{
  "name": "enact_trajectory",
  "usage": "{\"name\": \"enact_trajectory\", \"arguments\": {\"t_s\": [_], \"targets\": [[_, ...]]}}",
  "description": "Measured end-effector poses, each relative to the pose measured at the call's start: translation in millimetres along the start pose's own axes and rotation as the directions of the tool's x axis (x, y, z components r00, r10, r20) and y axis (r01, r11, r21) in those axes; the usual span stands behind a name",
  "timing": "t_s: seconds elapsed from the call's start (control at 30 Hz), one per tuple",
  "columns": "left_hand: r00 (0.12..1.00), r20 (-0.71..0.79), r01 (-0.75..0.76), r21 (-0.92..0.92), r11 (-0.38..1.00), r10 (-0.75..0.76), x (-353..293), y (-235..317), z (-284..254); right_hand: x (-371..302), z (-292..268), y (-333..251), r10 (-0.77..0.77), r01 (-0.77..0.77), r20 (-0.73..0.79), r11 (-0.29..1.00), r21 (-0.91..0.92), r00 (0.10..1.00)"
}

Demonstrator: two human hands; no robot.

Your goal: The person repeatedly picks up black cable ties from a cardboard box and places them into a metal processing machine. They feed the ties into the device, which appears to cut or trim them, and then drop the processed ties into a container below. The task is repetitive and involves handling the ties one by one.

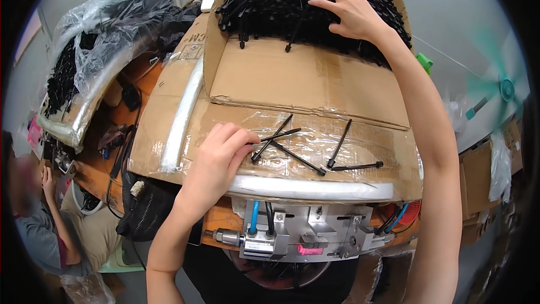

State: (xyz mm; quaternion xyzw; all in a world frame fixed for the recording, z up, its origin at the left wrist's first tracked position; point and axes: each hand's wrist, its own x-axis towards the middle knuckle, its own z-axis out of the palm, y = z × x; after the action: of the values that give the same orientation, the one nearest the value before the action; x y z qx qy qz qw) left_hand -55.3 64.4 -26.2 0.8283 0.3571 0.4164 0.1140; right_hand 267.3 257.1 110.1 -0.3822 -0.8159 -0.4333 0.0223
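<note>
My right hand (353, 12) reaches up into a heap of black cable ties (281, 5) inside an open cardboard box (304, 76), fingers spread on the ties. My left hand (220, 155) rests on the taped cardboard sheet (371, 141) below the box, fingertips pinching the end of one loose black cable tie (278, 135). Several more loose ties (337, 146) lie crossed on the sheet just right of that hand. Whether the right hand grips any tie is hidden by the pile.
A metal fixture with blue and black hoses (304, 233) is mounted at the bench's near edge. A clear plastic bag of more black ties (107, 28) sits at left. Another person (45, 219) sits at lower left. Cardboard boxes (478, 180) stand at right.
</note>
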Motion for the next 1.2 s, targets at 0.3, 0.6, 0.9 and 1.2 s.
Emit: {"name": "enact_trajectory", "arguments": {"t_s": [0.3, 0.6, 0.9, 1.2], "targets": [[1.000, -0.001, 0.019, -0.030, 0.999, -0.019, 1, -2, 2, -6, 14, 2, -0.115, 0.097, -0.178, 0.989, -0.108, 0.977], [0.999, 0.047, 0.015, -0.010, 1.000, -0.015, 2, 1, -3, -32, -18, -49, -0.272, 0.071, -0.482, 0.916, -0.394, 0.833], [0.986, 0.136, -0.102, 0.064, 0.993, 0.092, 12, 0, -7, -96, -64, -143, -0.088, 0.014, -0.460, 0.987, -0.161, 0.884], [0.939, 0.338, 0.060, 0.009, 0.998, -0.059, 21, 19, -22, -151, -119, -161, 0.270, -0.163, 0.005, 0.566, 0.809, 0.963]]}}
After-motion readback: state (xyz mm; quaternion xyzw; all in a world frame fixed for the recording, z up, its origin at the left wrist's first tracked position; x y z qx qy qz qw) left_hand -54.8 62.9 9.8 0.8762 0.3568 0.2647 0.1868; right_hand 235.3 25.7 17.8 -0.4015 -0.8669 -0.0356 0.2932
